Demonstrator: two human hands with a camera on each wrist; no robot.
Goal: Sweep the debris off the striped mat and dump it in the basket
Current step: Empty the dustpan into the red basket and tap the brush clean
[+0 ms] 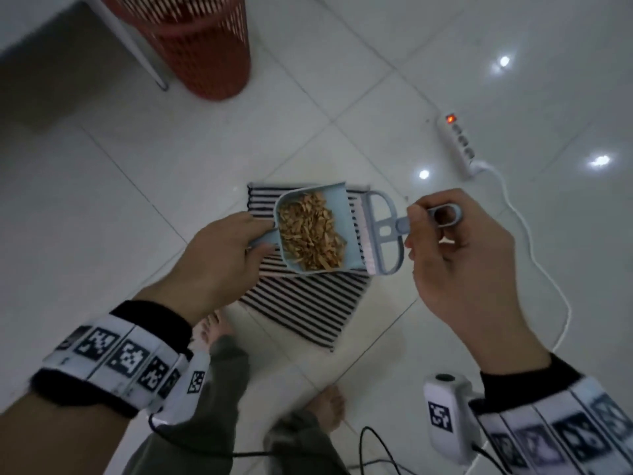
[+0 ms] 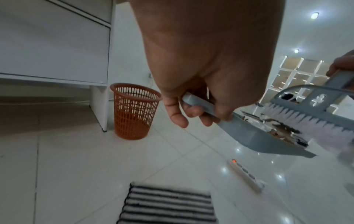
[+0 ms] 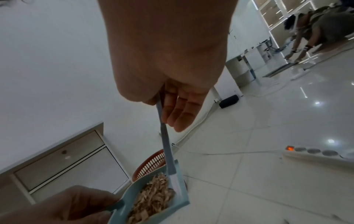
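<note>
**A:** The pale blue plastic dustpan [image 1: 310, 231] is up off the floor, held level above the black-and-white striped mat [image 1: 308, 303], and it is loaded with tan wood shavings [image 1: 310, 231].

**B:** So the sweeping half looks done. What I can see of the mat shows no shavings on the stripes, though the pan and both hands hide its middle.

**A:** Fair point. The left hand [image 1: 219, 258] has its fingers [image 2: 177, 115] curled round the pan's short handle, thumb on top, a proper wrap. The right hand [image 1: 455, 255] pinches the stem of the grey-blue plastic hand brush [image 1: 383, 231]; from the right wrist view its other fingers [image 3: 180, 112] hang fairly straight beside the handle.

**B:** And the brush's white bristles sit right at the open lip of the pan, like a gate.

**A:** Which I'd read as holding the load in for the carry. The orange-red perforated plastic basket [image 1: 205, 46] stands on the white tiled floor [image 1: 102, 183] well apart from the mat, beside the leg of a white cabinet [image 2: 57, 45].

**B:** Nothing shows inside it from the left wrist view, as far as I can make out through the slots.

**A:** So the dump is still to come: carry the pan over, tip it above the rim. I'd call it past halfway.

**B:** One thing to mind: a white power strip [image 1: 459, 145] with its lamp lit lies on the floor to the right, cable trailing.
</note>
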